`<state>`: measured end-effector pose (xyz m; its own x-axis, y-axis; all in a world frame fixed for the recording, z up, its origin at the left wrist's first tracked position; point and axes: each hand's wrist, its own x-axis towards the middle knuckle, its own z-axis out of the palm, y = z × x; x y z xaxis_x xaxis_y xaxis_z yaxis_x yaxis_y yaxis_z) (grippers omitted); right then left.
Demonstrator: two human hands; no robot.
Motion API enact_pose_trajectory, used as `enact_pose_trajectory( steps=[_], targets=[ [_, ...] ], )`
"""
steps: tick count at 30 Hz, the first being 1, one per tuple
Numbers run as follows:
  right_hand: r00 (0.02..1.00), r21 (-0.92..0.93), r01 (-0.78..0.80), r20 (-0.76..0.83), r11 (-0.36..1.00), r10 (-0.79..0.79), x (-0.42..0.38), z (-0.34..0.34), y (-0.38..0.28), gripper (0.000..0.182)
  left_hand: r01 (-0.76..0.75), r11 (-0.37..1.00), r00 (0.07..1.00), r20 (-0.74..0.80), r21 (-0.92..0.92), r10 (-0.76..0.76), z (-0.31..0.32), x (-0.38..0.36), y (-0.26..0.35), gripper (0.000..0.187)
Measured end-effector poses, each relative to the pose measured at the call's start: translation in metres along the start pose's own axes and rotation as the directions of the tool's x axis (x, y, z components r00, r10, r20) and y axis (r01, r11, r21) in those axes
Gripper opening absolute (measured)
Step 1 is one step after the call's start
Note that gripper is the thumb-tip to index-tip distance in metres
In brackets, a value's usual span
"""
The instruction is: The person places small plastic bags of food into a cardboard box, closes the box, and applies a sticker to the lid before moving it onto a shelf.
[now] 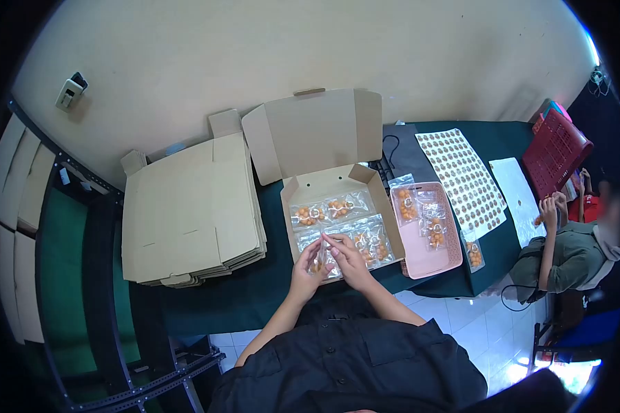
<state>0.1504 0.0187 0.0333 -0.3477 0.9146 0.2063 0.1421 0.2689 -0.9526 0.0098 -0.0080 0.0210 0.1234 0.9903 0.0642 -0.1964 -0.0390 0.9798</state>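
Note:
An open cardboard box (387, 206) stands on the dark green table with its lid raised against the wall. Inside lie several clear plastic packets (339, 208) of small orange balls. Over the box's front part, my left hand (308, 268) and my right hand (349, 261) meet at the fingertips, both with fingers pinched on what looks like the top of a clear packet; its lower part hangs between them. Right of the box, a pink basket (430, 265) holds a few more packets of orange balls.
Flat cardboard boxes (179, 213) are stacked at the left. Right of the basket lie a sticker sheet (461, 182), a packet (474, 253) and a white sheet (513, 186). A dark red basket (554, 151) stands at the far right, near another person (572, 251).

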Motion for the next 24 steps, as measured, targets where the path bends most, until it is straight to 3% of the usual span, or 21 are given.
enact_pose_trajectory(
  steps=[3,4,5,7,8,11,13,15,16,18,19,21,22,23,24],
  targets=[
    [0.980,-0.133,-0.081,-0.193,0.988,0.055,0.002,0.000,-0.005,0.042,-0.039,0.997,0.999,-0.030,0.068,0.041,0.000,-0.003,-0.001,0.054],
    [0.933,-0.242,-0.072,-0.359,0.967,-0.020,0.003,0.004,0.003,0.042,0.011,0.997,0.999,-0.054,0.072,-0.007,0.001,-0.004,0.001,0.045],
    [0.934,-0.243,-0.070,-0.357,0.968,-0.022,0.003,0.003,0.014,0.042,0.060,0.995,0.995,-0.078,0.074,-0.054,0.001,-0.004,0.003,0.037],
    [0.962,0.162,-0.167,-0.191,0.973,0.197,0.005,-0.003,0.017,0.035,0.109,0.993,0.983,-0.150,0.043,-0.101,-0.001,-0.002,0.002,0.030],
    [0.919,0.317,-0.334,-0.101,0.888,0.381,0.002,-0.008,0.017,0.028,0.157,0.988,0.964,-0.217,0.009,-0.151,-0.001,-0.002,0.002,0.024],
    [0.917,0.388,-0.349,-0.044,0.853,0.396,0.002,-0.012,0.022,0.025,0.106,0.992,0.953,-0.278,-0.076,-0.123,0.006,-0.005,0.010,0.021],
    [0.905,0.360,-0.401,0.013,0.843,0.425,0.001,-0.018,0.020,0.028,0.070,0.997,0.957,-0.279,-0.036,-0.077,0.002,-0.004,0.005,0.025],
    [0.893,0.502,-0.431,0.117,0.749,0.435,0.000,-0.023,0.030,0.030,0.032,0.999,0.961,-0.274,0.003,-0.030,-0.003,-0.003,0.003,0.030],
    [0.893,0.503,-0.430,0.116,0.750,0.435,-0.001,-0.028,0.032,0.030,0.053,0.995,0.971,-0.228,-0.083,-0.071,-0.005,-0.003,0.004,0.033],
    [0.846,0.571,-0.534,0.351,0.624,0.402,0.000,-0.038,0.034,0.034,0.059,0.978,0.979,-0.180,-0.200,-0.096,-0.006,-0.001,0.002,0.035],
    [0.845,0.570,-0.534,0.352,0.624,0.402,0.000,-0.037,0.036,0.034,0.059,0.978,0.979,-0.181,-0.200,-0.096,-0.008,-0.001,0.001,0.035],
    [0.755,0.549,-0.656,0.475,0.518,0.453,0.000,-0.033,0.040,0.042,0.035,0.945,0.971,-0.212,-0.325,-0.109,-0.009,0.000,0.000,0.030],
    [0.712,0.412,-0.694,0.518,0.591,0.474,-0.002,-0.027,0.034,0.049,0.033,0.945,0.971,-0.212,-0.327,-0.107,-0.007,0.001,0.000,0.030],
    [0.669,0.353,-0.719,0.587,0.599,0.456,-0.007,-0.019,0.042,0.052,-0.007,0.931,0.975,-0.209,-0.366,-0.075,-0.006,0.002,0.000,0.031],
    [0.640,0.405,-0.726,0.694,0.555,0.330,-0.010,-0.013,0.041,0.051,-0.045,0.914,0.977,-0.209,-0.404,-0.045,-0.005,0.002,0.000,0.032]
  ],
)
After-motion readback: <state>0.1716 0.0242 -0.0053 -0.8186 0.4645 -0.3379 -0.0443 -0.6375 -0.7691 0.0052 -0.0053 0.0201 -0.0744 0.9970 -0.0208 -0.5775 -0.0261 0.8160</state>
